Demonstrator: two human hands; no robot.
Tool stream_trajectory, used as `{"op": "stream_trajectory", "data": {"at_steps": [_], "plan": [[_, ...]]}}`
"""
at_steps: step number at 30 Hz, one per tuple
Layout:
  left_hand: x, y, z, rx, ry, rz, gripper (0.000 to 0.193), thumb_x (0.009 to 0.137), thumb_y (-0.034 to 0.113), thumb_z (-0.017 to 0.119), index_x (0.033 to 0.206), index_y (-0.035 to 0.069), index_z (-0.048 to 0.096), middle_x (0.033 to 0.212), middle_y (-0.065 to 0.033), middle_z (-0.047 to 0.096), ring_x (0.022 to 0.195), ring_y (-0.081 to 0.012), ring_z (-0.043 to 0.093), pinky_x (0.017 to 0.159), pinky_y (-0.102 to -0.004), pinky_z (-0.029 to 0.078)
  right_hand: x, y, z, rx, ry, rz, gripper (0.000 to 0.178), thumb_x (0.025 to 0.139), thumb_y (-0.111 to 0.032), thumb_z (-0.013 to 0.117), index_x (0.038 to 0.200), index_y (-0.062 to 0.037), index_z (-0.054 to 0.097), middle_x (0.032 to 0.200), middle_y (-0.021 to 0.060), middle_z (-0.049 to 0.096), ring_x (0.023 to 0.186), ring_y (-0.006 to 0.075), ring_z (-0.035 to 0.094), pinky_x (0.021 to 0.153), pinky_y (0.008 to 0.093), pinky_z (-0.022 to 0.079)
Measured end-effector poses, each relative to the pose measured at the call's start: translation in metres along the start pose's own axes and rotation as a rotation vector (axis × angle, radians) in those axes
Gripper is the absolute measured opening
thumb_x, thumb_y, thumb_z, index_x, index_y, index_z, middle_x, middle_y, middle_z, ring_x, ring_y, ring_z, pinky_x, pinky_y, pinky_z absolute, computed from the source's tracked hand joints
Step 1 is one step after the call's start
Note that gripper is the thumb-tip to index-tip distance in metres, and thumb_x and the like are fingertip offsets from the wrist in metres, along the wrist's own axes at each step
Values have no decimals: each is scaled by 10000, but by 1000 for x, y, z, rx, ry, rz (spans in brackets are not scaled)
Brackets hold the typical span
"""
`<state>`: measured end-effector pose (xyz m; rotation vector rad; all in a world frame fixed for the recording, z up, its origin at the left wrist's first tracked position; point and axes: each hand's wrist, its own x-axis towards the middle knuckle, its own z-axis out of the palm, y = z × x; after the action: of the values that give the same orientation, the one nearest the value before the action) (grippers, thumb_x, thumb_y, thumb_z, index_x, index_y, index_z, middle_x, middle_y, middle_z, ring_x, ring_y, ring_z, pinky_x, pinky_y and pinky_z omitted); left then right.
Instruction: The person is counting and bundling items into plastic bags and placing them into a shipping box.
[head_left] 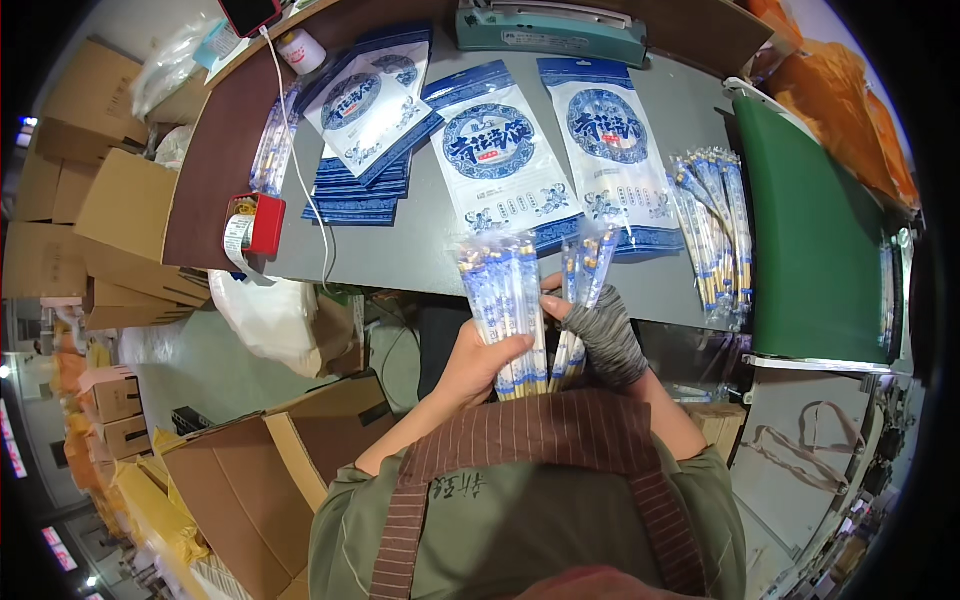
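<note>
Here in the head view, the action sits at the middle of the frame, just below the near edge of the grey table (400, 262). The left hand (485, 357) is closed around a thick bundle of wrapped sticks (505, 290), thumb laid across the front, the sticks upright and fanning slightly at the top. Right beside it, the right hand (607, 335), in a grey striped wrap with bare fingertips, is curled around a smaller bundle (586, 262), its fingertips reaching close to the thick one; whether they touch it, one cannot tell.

Up at centre, two blue-and-white pouches lie side by side, the left pouch (497, 150) and the right pouch (612, 140), both flat. To the upper left, a stack of pouches (360, 190) piles up, the top ones askew. Over on the right, more sticks (715, 230) lie in a loose heap, next to a green board (815, 230).

Along the top edge sits a teal machine (550, 32), long and low. Upper left brings a phone (250, 12) with a white cable (297, 150) trailing down over the tabletop, and beneath, a red box (266, 225) at the table's left end. Cardboard boxes (125, 205) crowd the left side, and an open carton (235, 490) fills the lower left.
</note>
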<state>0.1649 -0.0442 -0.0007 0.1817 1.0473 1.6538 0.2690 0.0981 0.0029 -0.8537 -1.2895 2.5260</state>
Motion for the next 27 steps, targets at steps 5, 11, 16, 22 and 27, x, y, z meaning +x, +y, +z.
{"op": "stream_trajectory", "data": {"at_steps": [5,11,16,22,27], "plan": [[1,-5,-6,80,39,-48,360,833,-1,629,1184,-38,555,1089,-115,637,959,-176,631,841,-318,516,-4,-10,12,-46,-18,-76,417,831,-109,657,1209,10,529,1081,86,621,982,164,595,859,316,489],[1,-4,-4,31,39,-64,345,845,4,628,1180,-40,555,1089,-118,636,948,-175,638,826,-316,526,-4,-8,9,32,-48,-57,490,827,-80,644,1280,-8,475,1153,90,595,1054,179,578,907,325,475],[2,-3,-2,14,46,-60,344,852,2,621,1187,-38,554,1100,-119,633,957,-172,635,838,-319,523,-5,-6,6,12,-10,-54,481,819,-80,654,1264,-11,484,1126,90,599,1025,178,584,888,331,486],[2,-6,-7,17,37,-60,355,852,0,623,1199,-24,554,1101,-110,636,970,-166,629,842,-313,517,-9,-9,4,31,7,-70,478,809,-80,655,1254,-19,492,1118,89,598,1020,179,583,877,331,489],[4,-10,-6,58,35,-44,323,854,11,632,1169,-20,566,1068,-94,643,945,-159,629,836,-303,515,-4,-10,8,-22,-30,-67,493,807,-89,653,1264,-18,483,1144,83,589,1051,179,570,906,339,475]]}}
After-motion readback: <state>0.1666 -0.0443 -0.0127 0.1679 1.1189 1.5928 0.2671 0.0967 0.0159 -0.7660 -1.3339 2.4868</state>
